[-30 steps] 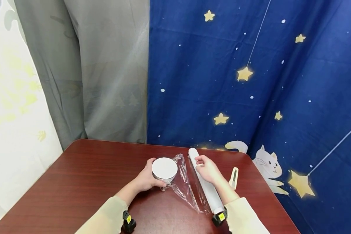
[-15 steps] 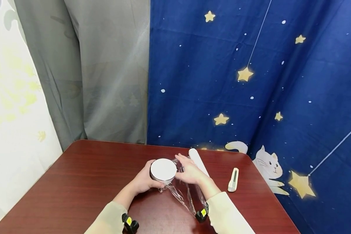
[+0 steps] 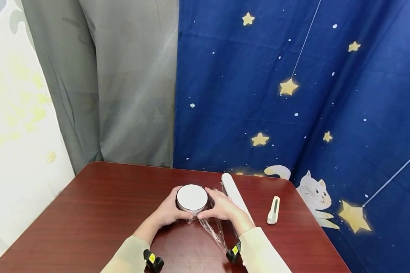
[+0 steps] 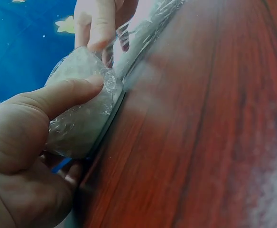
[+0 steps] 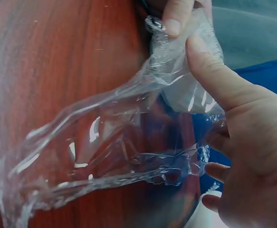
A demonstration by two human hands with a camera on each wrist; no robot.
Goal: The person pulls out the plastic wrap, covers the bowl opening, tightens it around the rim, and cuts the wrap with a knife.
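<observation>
A round container (image 3: 192,197) with a flat white top stands near the middle of the table. Clear plastic film (image 5: 105,137) is wrapped round its side and stretches away to the right. My left hand (image 3: 167,210) grips the container from the left, thumb across its front over the film, as the left wrist view shows. From the right, my right hand (image 3: 222,206) holds the same container, its thumb close to the left one and its fingers reaching round the far side. Just beyond the right hand lies a white roll (image 3: 234,191), partly hidden by that hand and forearm.
A cream utility knife (image 3: 273,210) lies on the dark red wooden table (image 3: 99,201), right of the roll. Grey and blue starry curtains (image 3: 232,94) hang behind the table's far edge.
My right hand has moved left from above the roll onto the container's right side, gathering the film inward. My left hand keeps its grip. The utility knife has come fully into sight.
</observation>
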